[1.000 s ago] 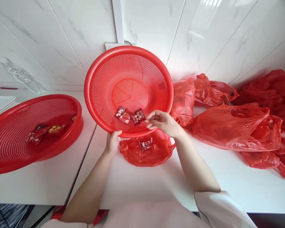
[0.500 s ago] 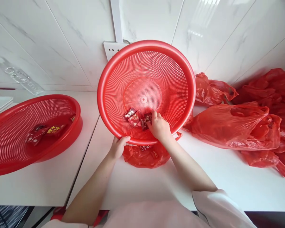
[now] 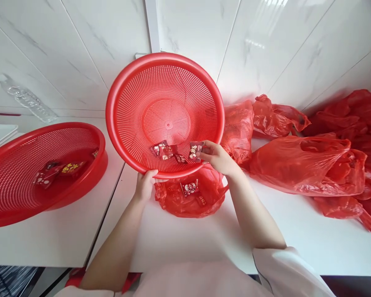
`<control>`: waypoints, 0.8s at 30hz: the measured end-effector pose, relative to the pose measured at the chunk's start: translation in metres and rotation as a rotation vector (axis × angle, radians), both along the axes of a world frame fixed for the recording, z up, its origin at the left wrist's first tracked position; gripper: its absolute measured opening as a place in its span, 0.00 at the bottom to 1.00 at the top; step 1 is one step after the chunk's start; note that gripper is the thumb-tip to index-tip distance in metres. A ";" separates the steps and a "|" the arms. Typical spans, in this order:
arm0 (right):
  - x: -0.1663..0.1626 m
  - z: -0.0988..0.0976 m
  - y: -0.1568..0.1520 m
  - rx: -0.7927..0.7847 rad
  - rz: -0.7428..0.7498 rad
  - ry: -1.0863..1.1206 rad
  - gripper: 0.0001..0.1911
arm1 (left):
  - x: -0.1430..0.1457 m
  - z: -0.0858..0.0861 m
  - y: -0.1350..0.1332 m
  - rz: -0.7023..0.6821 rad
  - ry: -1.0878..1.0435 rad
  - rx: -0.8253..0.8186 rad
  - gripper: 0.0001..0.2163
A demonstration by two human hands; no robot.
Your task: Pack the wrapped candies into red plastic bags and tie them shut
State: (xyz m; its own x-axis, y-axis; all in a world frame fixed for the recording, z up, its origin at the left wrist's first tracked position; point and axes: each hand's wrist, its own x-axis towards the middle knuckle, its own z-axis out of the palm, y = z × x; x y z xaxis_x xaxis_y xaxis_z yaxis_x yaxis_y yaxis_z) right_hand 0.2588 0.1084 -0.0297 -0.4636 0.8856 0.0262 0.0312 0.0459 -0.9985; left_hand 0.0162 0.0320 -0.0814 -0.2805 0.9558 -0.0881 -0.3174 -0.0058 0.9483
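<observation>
My left hand (image 3: pixel 145 184) grips the lower rim of a round red perforated basket (image 3: pixel 136 90), which is tilted up toward me above the white counter. Several small red wrapped candies (image 3: pixel 167 151) lie in its lower part. My right hand (image 3: pixel 218 157) pinches one red candy packet (image 3: pixel 196 150) at the basket's lower right rim. Directly under the basket lies an open red plastic bag (image 3: pixel 185 202) with a few candies in it.
A second red perforated basket (image 3: pixel 9 181) with some candies rests on the counter at the left. Several crumpled red plastic bags (image 3: pixel 309 165) are piled at the right against the white tiled wall. A clear bottle (image 3: pixel 27 101) lies at the back left.
The basket swung right and then back to the left. My right hand reached in among the candies and has come out to the rim pinching one packet.
</observation>
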 end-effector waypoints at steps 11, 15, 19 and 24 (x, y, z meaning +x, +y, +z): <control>0.008 0.024 -0.023 0.204 0.268 -0.287 0.16 | -0.004 -0.003 0.003 0.017 0.030 0.034 0.21; -0.008 0.010 -0.022 0.427 0.035 -0.452 0.15 | 0.001 -0.002 0.000 -0.016 0.039 0.017 0.18; -0.031 -0.010 -0.021 0.585 -0.138 -0.746 0.17 | 0.011 -0.001 -0.007 -0.113 -0.006 0.001 0.16; -0.038 -0.018 -0.020 0.491 -0.082 -0.888 0.17 | 0.016 -0.004 -0.010 -0.153 -0.007 -0.027 0.11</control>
State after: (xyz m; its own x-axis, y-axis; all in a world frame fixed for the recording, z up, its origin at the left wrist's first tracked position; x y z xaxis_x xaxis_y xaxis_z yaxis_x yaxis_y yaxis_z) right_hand 0.2205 0.0885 -0.0472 -0.4307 0.8997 0.0708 0.7736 0.4085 -0.4845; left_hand 0.0319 0.0215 -0.0850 -0.1312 0.9846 -0.1159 -0.3193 0.0687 0.9452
